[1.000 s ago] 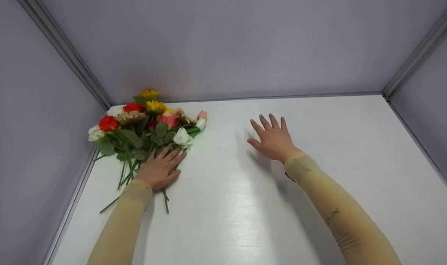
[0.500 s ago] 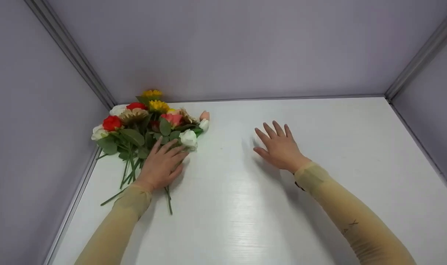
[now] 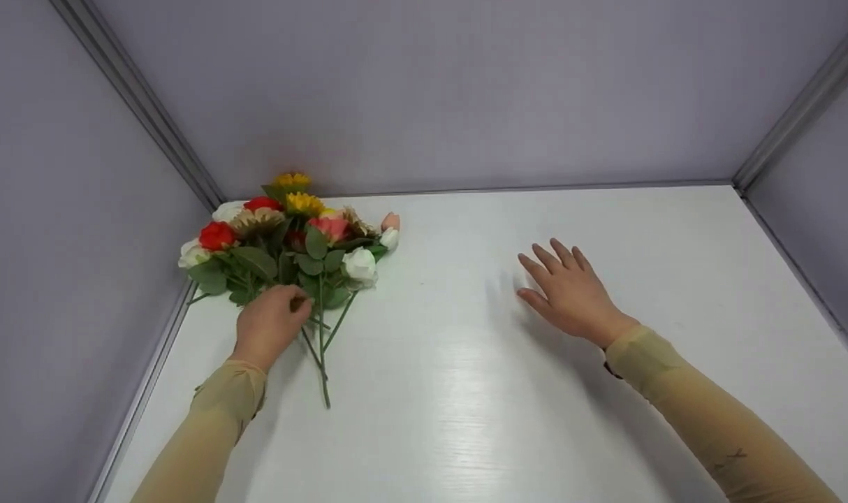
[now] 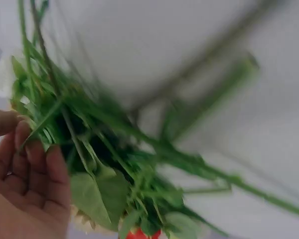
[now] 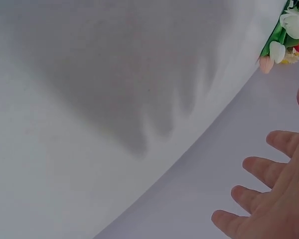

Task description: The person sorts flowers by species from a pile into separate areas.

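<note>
Among the green stems [image 4: 114, 119] of a pile of flowers, my left hand [image 3: 267, 328] has its fingers curled, thumb and forefinger pinching a flower stem [image 4: 37, 122]. The flower heads lie beyond it: a red rose [image 3: 218, 236], a yellow sunflower [image 3: 304, 204], a coral-pink rose [image 3: 332, 227] and a white rose [image 3: 360, 265]. Several stems cross to the right of the hand, pointing toward the near side. Over the right part of the table my right hand [image 3: 574, 297] hangs palm down, fingers straight and spread, casting a shadow and holding nothing.
The white table [image 3: 452, 391] meets a pale grey back wall [image 3: 452, 98] just behind the sunflowers. A left side wall [image 3: 82, 244] stands close beside the pile, and another wall [image 3: 822, 175] rises on the right.
My left hand has gone from lying flat over the stems to curled fingers pinching among them, shifting slightly left. My right hand has drifted right and nearer, still spread.
</note>
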The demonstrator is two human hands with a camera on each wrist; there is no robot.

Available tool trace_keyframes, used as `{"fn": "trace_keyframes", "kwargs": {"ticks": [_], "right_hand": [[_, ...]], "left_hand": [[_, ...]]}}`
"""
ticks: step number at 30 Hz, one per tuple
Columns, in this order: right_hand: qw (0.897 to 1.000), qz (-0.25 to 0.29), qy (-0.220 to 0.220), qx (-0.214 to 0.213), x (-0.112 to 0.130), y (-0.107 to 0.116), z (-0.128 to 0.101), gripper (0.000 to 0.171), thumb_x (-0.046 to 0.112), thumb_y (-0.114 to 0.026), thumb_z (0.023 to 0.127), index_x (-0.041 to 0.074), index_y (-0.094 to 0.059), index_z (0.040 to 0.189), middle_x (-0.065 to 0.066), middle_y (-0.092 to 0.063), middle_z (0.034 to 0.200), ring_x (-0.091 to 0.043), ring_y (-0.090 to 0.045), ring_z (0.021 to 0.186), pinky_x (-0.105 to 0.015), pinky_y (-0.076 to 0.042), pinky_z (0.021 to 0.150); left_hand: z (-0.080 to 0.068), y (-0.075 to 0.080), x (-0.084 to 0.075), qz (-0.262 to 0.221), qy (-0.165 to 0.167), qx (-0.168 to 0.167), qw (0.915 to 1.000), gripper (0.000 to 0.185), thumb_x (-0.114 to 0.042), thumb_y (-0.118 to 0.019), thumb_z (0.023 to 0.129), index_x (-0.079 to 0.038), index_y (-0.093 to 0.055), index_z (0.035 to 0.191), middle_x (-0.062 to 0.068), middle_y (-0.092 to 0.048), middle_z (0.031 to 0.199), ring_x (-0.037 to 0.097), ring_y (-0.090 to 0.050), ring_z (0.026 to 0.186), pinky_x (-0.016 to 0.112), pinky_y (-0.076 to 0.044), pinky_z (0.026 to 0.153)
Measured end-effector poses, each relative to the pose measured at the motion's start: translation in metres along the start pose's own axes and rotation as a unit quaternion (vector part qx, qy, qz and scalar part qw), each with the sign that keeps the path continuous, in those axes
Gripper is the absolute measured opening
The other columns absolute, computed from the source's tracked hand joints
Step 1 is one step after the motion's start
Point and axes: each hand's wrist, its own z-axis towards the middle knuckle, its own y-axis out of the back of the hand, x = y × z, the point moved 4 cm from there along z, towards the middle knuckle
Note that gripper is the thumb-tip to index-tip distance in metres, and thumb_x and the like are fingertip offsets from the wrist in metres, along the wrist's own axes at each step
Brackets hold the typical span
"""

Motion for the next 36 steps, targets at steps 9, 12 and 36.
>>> {"fn": "trace_keyframes", "kwargs": {"ticks": [9, 12, 36], "right_hand": [[1.000, 0.021, 0.007, 0.018, 0.007, -0.009, -0.005, 0.066, 0.055, -0.041, 0.108, 0.013, -0.039, 0.159, -0.017, -0.031, 0.164, -0.040, -0.013, 0.154, -0.060, -0.014, 0.122], [1.000, 0.023, 0.006, 0.020, 0.008, -0.010, -0.007, 0.064, 0.052, -0.043, 0.108, 0.012, -0.040, 0.158, -0.017, -0.032, 0.164, -0.040, -0.014, 0.154, -0.059, -0.014, 0.122], [0.997, 0.070, 0.020, -0.017, 0.019, -0.010, -0.010, 0.059, 0.047, -0.049, 0.107, 0.007, -0.052, 0.150, -0.017, -0.042, 0.157, -0.039, -0.028, 0.150, -0.058, -0.028, 0.118]], "left_hand": [[0.012, -0.016, -0.006, -0.042, 0.126, 0.083, 0.9876, 0.028, -0.034, -0.068, 0.099, -0.006, -0.074, 0.099, 0.007, -0.070, 0.084, 0.022, -0.061, 0.070, 0.038, -0.049, 0.061], [0.015, -0.017, -0.007, -0.043, 0.139, 0.099, 0.9844, 0.025, -0.031, -0.069, 0.097, -0.007, -0.074, 0.090, 0.005, -0.067, 0.077, 0.021, -0.059, 0.067, 0.036, -0.046, 0.059], [0.011, 0.015, -0.040, -0.260, 0.149, 0.073, 0.9513, 0.028, -0.028, -0.061, 0.101, -0.003, -0.065, 0.113, 0.014, -0.066, 0.098, 0.025, -0.065, 0.079, 0.038, -0.057, 0.072]]}}
